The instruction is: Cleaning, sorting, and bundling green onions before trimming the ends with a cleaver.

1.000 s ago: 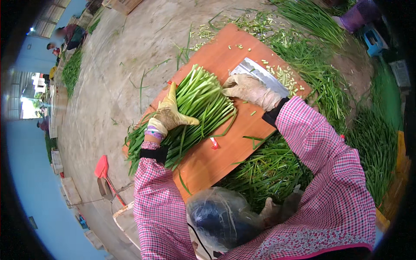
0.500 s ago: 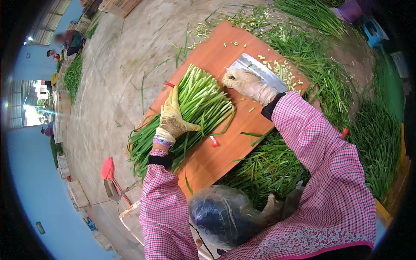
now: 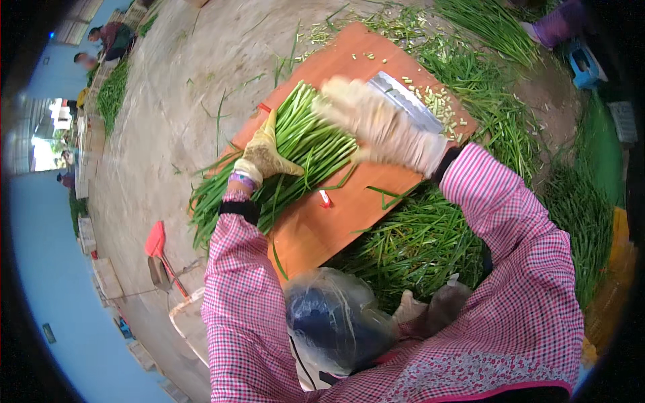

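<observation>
A thick bundle of green stalks with pale cut ends (image 3: pixel 321 127), like garlic chives, lies across an orange board (image 3: pixel 316 232). My left hand (image 3: pixel 265 154), in a soiled pale glove, grips it from above, thumb and fingers spread round it. My right hand (image 3: pixel 379 124), also gloved and blurred by motion, is at the cut ends with its thumb apart from stretched fingers; I see nothing held in it. Just beyond it, a wide metal blade (image 3: pixel 406 101) lies on the board, partly hidden by that hand. Small cut stalk pieces (image 3: pixel 440 107) are scattered beside the blade.
A small red-and-white strip (image 3: pixel 326 199) lies on the board. Loose greens (image 3: pixel 416 248) heap below and to the right. A clear plastic bag over something dark blue (image 3: pixel 336 322) sits near me. A red dustpan (image 3: pixel 156 238) and a blue stool (image 3: pixel 583 60) stand farther off; people work at the far left.
My right hand has left the blade's end and moved left to the bundle's cut ends, its fingers opening out. My left hand stays on the bundle. The whole view has shifted slightly.
</observation>
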Available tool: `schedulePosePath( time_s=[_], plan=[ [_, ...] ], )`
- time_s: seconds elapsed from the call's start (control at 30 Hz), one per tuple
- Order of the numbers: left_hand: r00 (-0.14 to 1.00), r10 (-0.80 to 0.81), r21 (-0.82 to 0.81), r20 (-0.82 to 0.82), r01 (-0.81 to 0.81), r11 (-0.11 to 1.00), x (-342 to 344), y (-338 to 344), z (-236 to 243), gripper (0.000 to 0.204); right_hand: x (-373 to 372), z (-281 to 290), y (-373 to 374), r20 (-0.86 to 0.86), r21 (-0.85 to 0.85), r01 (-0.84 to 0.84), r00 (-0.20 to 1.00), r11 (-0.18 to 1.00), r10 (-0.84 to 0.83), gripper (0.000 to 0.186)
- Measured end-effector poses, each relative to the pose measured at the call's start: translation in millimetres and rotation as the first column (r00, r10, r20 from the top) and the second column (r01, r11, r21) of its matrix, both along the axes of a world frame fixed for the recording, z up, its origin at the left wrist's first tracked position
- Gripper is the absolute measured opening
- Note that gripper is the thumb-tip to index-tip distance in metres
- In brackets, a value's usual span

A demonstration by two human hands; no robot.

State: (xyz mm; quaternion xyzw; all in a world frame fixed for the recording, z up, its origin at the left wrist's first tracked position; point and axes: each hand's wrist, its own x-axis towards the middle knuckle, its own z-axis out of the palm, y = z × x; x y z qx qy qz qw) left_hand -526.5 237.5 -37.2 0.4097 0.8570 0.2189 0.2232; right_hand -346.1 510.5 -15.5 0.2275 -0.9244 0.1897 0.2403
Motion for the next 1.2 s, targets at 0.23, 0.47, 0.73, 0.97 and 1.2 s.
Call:
schedulePosePath(
  time_s=[0.23,0.47,0.73,0.97,1.2],
  plan=[
    [0.983,0.021,-0.306,-0.182,-0.077,0.949,5,8,14,0.145,-6,0,-65,0.146,0.132,-0.058,0.989,0.99,0.039,0.125],
    [0.998,-0.017,-0.022,-0.063,0.016,1.0,9,0,17,0.125,-56,8,-76,0.045,0.485,0.037,0.997,0.874,-0.067,0.085],
    [0.939,-0.082,-0.267,-0.333,-0.011,0.964,41,-6,30,0.147,-96,9,-79,0.358,0.562,-0.155,0.931,0.813,-0.07,0.138],
    [0.879,0.009,-0.379,-0.476,-0.215,0.9,64,6,23,0.148,-91,19,-94,0.305,0.757,-0.093,0.925,0.647,-0.224,0.132],
    [0.914,-0.038,-0.294,-0.404,-0.091,0.952,49,-6,15,0.119,-83,14,-110,0.29,0.581,-0.134,0.956,0.803,-0.051,0.14]
  ],
)
